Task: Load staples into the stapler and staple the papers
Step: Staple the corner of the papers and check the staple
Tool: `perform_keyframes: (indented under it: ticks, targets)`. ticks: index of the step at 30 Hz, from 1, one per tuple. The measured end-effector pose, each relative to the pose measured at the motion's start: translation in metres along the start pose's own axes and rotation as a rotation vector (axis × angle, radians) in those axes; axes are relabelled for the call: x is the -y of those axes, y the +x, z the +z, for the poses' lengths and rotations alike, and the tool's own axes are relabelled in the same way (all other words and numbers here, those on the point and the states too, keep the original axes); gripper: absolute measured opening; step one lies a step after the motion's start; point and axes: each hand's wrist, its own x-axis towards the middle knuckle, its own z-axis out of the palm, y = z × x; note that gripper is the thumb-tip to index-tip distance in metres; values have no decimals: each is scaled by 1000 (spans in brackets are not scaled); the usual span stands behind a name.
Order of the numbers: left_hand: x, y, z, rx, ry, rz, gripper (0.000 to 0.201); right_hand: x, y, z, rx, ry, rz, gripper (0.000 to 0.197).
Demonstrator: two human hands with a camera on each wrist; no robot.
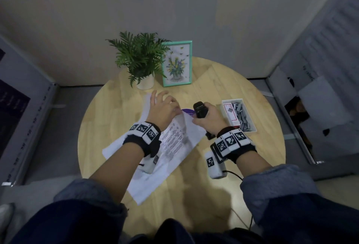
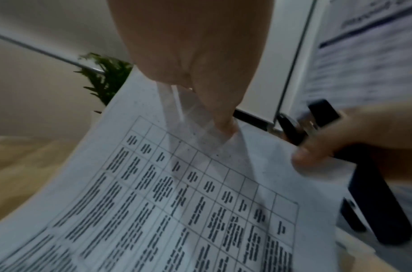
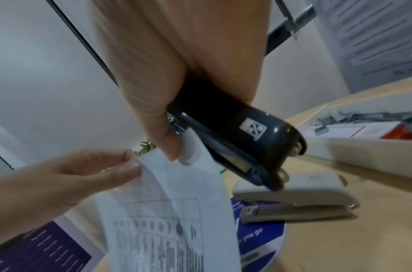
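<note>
White printed papers [image 1: 174, 140] lie slanted across the round wooden table [image 1: 108, 119]. My left hand [image 1: 174, 110] pinches their far corner between thumb and fingers and lifts it, as the left wrist view shows [image 2: 195, 95]. My right hand [image 1: 208, 118] grips a dark stapler [image 1: 200, 108] with its nose at that corner. In the right wrist view the lifted paper edge [image 3: 176, 184] curls up against my thumb beside the stapler [image 3: 242, 139]. Whether the paper sits inside the stapler's mouth is hidden.
A white tray [image 1: 232, 100] right of my right hand holds loose staple strips [image 1: 243, 121] and a red-and-white box [image 1: 231, 116]. A grey stapler [image 3: 293, 200] lies on a purple disc [image 3: 258, 233]. A potted fern [image 1: 139, 59] and a framed picture [image 1: 176, 64] stand at the back.
</note>
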Motion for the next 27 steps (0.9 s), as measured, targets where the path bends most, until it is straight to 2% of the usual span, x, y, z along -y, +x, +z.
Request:
perform_keyframes:
  ticks: [2, 4, 7, 11, 20, 27]
  targets:
    - [1, -3, -7, -1, -56, -83, 26, -1, -7, -8, -7, -8, 1, 31]
    - [1, -7, -14, 2, -57, -101, 27, -1, -15, -15, -23, 30, -26, 27]
    - [-10, -12, -23, 26, -6, -26, 23, 4, -26, -19, -9, 54, -59, 25]
    - [-40, -14, -38, 79, -54, 105, 27, 16, -34, -20, 46, 134, -98, 25]
    - [-44, -16, -50, 41, -248, -32, 25, 27, -51, -38, -21, 441, -3, 25]
    - [-51, -19, -54, 121, -272, -15, 26, 24, -46, -37, -33, 437, 47, 25]
